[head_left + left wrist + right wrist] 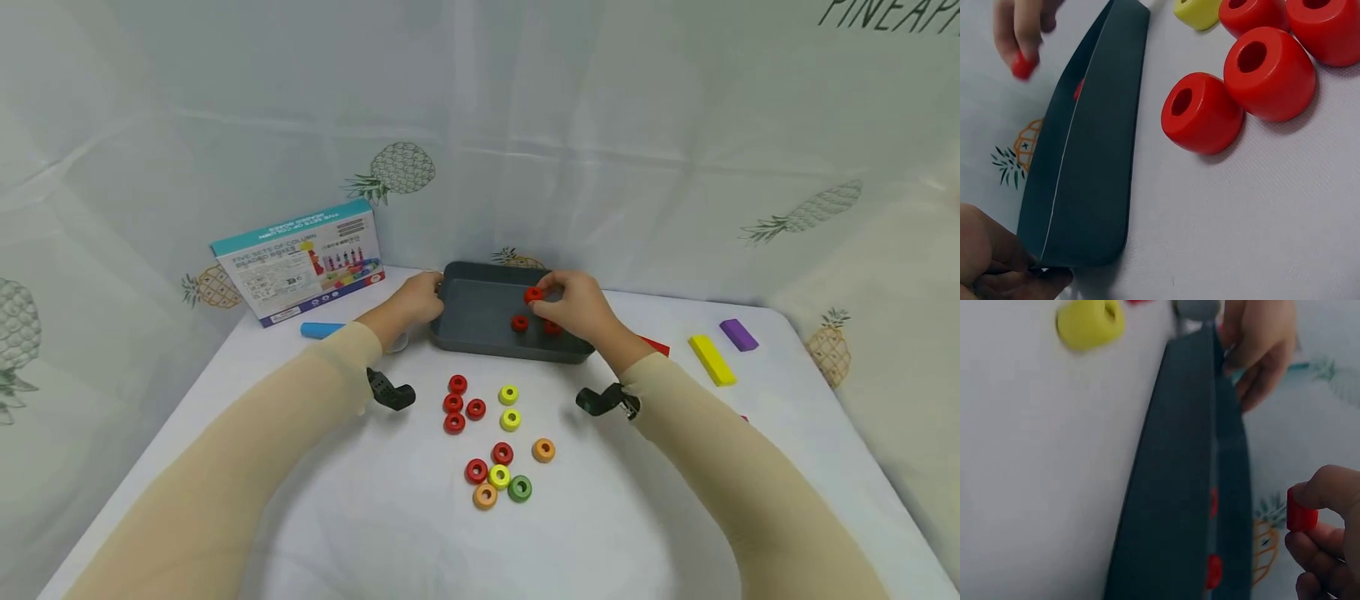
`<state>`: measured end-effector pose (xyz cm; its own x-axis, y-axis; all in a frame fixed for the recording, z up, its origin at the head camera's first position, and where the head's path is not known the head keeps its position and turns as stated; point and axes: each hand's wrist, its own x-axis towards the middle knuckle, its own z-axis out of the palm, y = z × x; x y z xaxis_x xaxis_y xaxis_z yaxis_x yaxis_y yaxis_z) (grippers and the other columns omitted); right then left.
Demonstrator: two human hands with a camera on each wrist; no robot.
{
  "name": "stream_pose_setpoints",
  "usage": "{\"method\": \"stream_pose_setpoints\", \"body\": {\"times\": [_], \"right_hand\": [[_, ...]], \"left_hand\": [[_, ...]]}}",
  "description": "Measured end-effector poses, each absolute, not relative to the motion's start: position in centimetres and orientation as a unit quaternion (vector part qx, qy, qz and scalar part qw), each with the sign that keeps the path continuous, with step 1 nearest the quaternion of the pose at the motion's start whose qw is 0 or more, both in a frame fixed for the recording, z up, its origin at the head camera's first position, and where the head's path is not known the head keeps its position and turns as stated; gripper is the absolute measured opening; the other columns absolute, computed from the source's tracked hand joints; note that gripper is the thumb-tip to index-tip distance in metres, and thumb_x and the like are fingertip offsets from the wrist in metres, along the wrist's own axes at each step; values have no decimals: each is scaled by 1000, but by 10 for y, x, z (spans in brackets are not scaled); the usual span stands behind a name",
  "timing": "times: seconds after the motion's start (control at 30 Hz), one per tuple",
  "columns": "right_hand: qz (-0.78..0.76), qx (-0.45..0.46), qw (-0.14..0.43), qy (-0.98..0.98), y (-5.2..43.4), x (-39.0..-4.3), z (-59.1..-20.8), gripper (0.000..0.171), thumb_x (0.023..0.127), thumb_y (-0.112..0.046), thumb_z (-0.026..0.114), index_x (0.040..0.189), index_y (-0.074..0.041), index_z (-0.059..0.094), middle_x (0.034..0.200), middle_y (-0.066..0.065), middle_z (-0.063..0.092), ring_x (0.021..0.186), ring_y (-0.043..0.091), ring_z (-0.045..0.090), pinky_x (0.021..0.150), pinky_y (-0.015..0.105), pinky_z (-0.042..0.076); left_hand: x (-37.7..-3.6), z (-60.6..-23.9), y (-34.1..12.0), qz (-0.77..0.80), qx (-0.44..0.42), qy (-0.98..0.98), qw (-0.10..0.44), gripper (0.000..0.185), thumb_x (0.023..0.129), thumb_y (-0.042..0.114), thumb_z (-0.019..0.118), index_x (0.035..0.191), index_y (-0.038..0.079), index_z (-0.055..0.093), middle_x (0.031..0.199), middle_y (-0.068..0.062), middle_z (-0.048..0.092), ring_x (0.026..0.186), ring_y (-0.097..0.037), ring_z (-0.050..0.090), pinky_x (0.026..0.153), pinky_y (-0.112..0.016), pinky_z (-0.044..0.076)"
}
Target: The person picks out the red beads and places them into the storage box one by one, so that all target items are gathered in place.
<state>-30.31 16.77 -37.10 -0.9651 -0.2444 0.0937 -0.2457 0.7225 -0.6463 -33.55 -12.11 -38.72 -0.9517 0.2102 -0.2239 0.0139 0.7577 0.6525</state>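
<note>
Two red rings already in grey tray (480, 279) | right hand (573, 308) pinches third red ring (533, 294) above it | left hand (416, 300) grips tray's left rim | next — release ring over tray floor

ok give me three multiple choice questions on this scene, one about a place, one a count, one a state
1. Where is the right hand?
A. over the grey tray
B. on the toy box
C. flat on the cloth by the yellow block

2. How many red beads lie inside the grey tray, not counting the one in the fingers?
A. none
B. two
C. five

3. What is the left hand doing?
A. pinching a green bead
B. lying open on the table
C. holding the tray's left edge

Answers:
1. A, the head view shows the hand above the tray's right part, pinching a red bead.
2. B, two red beads rest on the tray floor near that hand.
3. C, the left wrist view shows fingers gripping the tray's corner.
</note>
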Motion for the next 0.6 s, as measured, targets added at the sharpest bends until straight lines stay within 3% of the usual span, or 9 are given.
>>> {"method": "stream_pose_setpoints", "body": {"times": [0.13,0.6], "right_hand": [[340,118,-10,-933,165,-328,-387,37,89,-29,74,117,-6,68,114,11,69,94,26,61,79,38,54],[271,120,-33,-955,152,-367,-411,41,90,-30,74,120,-4,68,114,13,69,99,28,63,87,44,55]], "left_hand": [[-337,-389,-119,343,64,926,145,64,90,-2,48,154,0,37,150,-20,50,140,-33,46,115,-47,39],[-341,-391,-121,331,54,931,145,63,92,1,50,154,2,38,150,-17,50,138,-31,48,116,-48,38]]}}
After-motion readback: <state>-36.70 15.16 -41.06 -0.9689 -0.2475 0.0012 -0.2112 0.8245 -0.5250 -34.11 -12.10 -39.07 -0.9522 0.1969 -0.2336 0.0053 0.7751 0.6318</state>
